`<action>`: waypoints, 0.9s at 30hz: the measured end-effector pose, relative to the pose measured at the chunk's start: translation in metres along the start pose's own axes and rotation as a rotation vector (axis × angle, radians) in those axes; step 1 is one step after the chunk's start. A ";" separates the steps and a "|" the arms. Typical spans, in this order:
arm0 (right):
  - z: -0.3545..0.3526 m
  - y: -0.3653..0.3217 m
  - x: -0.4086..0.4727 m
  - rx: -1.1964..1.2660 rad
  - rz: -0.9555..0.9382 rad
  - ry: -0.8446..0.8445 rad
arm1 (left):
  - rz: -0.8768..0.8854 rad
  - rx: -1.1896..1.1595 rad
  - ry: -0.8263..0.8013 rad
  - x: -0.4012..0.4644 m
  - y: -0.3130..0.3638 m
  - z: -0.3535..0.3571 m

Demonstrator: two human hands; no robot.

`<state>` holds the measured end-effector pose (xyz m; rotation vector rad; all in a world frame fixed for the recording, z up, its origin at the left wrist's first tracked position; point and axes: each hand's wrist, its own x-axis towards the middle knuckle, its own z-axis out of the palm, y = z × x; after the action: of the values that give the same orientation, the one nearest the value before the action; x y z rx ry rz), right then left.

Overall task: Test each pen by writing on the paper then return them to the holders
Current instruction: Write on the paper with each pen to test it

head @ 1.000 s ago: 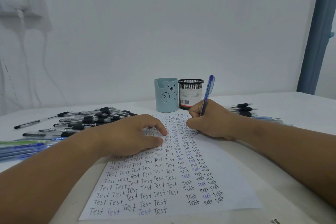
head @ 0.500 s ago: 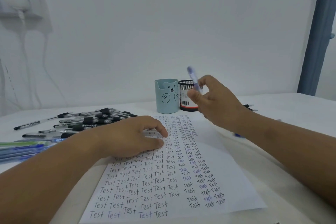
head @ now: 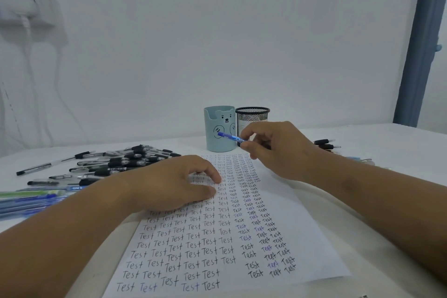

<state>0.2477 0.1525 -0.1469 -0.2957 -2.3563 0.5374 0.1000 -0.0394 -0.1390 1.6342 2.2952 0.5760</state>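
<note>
A white sheet of paper covered with rows of the word "Test" lies on the table in front of me. My left hand rests on its upper left part, fingers loosely curved. My right hand hovers above the paper's far edge and pinches a blue pen, which lies nearly level and points left toward the holders. A light blue bear holder and a black mesh holder stand side by side just beyond the paper.
A pile of black pens lies left of the paper, with blue and green pens nearer the left edge. A few more pens lie on the right behind my right forearm. A white wall stands behind the table.
My right hand has lifted the blue pen off the paper, turned it from upright to nearly level, and carried it toward the holders. My left hand has stayed on the paper.
</note>
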 end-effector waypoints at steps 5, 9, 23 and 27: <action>-0.010 0.001 0.005 -0.114 0.035 -0.047 | 0.017 -0.013 0.018 0.002 -0.004 0.002; -0.039 0.011 0.010 -0.253 0.133 -0.172 | 0.050 -0.110 0.128 0.004 -0.005 0.005; -0.100 0.039 0.004 -0.614 0.429 -0.543 | 0.069 -0.148 0.168 0.002 -0.002 0.007; -0.100 0.044 0.007 -0.603 0.438 -0.493 | 0.069 -0.155 0.183 0.001 -0.002 0.006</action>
<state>0.3127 0.2236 -0.0953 -1.0768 -2.9105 0.0697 0.1005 -0.0382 -0.1453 1.6517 2.2588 0.9311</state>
